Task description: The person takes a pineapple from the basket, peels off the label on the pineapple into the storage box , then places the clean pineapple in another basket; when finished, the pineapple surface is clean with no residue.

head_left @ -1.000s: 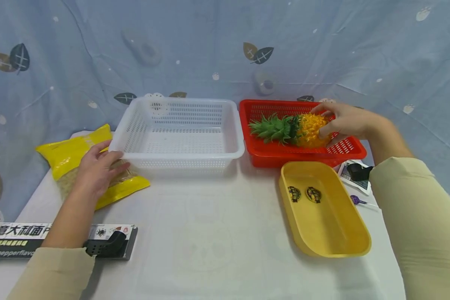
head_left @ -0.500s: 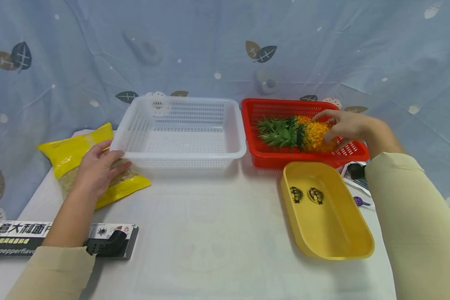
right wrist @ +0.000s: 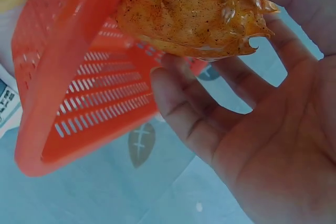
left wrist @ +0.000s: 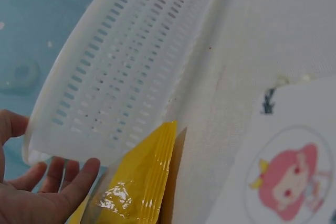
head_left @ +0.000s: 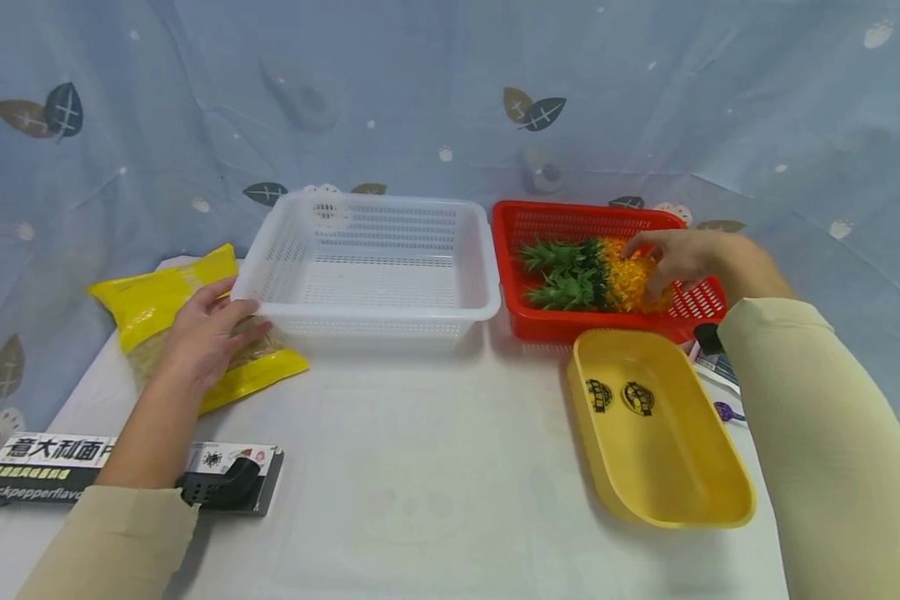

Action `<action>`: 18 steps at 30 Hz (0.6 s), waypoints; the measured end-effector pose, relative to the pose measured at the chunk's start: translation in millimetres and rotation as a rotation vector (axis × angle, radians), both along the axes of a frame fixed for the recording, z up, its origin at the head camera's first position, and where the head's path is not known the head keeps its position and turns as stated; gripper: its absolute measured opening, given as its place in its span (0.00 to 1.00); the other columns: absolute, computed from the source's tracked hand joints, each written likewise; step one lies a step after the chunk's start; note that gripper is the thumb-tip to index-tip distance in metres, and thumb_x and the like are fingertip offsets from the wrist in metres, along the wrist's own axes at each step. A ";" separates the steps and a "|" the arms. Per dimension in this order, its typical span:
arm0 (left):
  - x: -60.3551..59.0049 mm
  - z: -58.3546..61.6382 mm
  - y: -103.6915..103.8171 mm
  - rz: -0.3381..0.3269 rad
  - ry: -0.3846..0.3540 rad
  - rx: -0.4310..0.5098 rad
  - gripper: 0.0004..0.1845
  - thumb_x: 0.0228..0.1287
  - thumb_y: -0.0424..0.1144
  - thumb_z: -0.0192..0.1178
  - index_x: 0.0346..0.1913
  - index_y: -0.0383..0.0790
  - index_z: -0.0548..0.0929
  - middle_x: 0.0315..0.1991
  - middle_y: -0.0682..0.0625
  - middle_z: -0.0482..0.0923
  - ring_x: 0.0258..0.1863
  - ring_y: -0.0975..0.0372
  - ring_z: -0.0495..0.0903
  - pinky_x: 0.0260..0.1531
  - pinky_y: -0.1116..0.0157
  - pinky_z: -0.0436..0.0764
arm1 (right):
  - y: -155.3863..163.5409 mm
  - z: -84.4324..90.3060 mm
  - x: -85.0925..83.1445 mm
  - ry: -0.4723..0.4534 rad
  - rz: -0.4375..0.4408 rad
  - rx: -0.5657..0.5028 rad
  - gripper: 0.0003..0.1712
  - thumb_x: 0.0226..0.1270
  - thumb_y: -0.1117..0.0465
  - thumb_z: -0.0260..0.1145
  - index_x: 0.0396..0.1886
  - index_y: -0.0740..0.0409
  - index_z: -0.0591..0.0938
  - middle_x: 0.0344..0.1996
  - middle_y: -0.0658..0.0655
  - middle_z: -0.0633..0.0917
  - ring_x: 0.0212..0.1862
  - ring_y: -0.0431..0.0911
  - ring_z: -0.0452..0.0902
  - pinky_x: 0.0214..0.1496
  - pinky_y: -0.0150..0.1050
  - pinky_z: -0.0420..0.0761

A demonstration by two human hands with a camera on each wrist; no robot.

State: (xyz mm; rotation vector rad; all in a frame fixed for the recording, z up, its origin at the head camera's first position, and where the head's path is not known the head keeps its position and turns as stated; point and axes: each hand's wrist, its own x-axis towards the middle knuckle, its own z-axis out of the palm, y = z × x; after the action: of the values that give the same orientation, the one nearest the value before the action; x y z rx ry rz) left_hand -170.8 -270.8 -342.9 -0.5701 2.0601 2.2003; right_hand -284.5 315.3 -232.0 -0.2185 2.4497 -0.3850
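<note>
My left hand [head_left: 206,333] grips the near left corner of a white perforated plastic basket [head_left: 363,312], its thumb at the rim and its fingers below it. Under that hand lies a yellow bag [head_left: 146,308] with a clear section. On the right, my right hand [head_left: 686,258] holds the rounded end of an orange-yellow pineapple [head_left: 633,287] inside a red perforated basket [head_left: 555,323]. The right wrist view shows the thumb on one side of the shiny pineapple [right wrist: 189,17] and curled fingers at its other side. A second green leaf crown [head_left: 547,252] lies beside the first.
A yellow tub [head_left: 663,450] with two black stickers stands before the red basket. A long black-and-white pasta box [head_left: 45,471] lies under my left forearm. Right of the tub are a small packet [head_left: 716,367] and a purple-headed lollipop [head_left: 727,412].
My right hand has lowered the pineapple into the red basket and shifted slightly, so a second leaf crown now shows behind it. My left hand has stayed on the white basket's corner.
</note>
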 end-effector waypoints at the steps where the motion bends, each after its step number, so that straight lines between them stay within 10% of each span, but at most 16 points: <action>1: 0.3 0.5 0.2 -0.002 0.004 -0.002 0.47 0.64 0.52 0.72 0.82 0.60 0.58 0.71 0.53 0.64 0.66 0.53 0.71 0.53 0.68 0.84 | 0.1 -0.8 -0.3 0.000 -0.001 0.002 0.50 0.63 0.64 0.75 0.78 0.59 0.57 0.70 0.77 0.58 0.65 0.72 0.62 0.62 0.66 0.78; 18: 1.1 0.4 0.9 0.003 0.008 -0.016 0.45 0.68 0.50 0.69 0.82 0.59 0.57 0.75 0.50 0.62 0.68 0.52 0.69 0.53 0.67 0.83 | -7.1 -17.9 1.0 -0.025 -0.092 -0.006 0.49 0.55 0.80 0.67 0.74 0.60 0.57 0.57 0.73 0.62 0.35 0.52 0.68 0.37 0.42 0.83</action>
State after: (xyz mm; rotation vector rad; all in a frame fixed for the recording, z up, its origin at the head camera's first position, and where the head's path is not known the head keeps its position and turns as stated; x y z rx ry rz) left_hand -169.7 -269.9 -342.5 -0.5673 2.0839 2.1932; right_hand -283.6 308.3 -249.9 -0.1036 2.4398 -0.4320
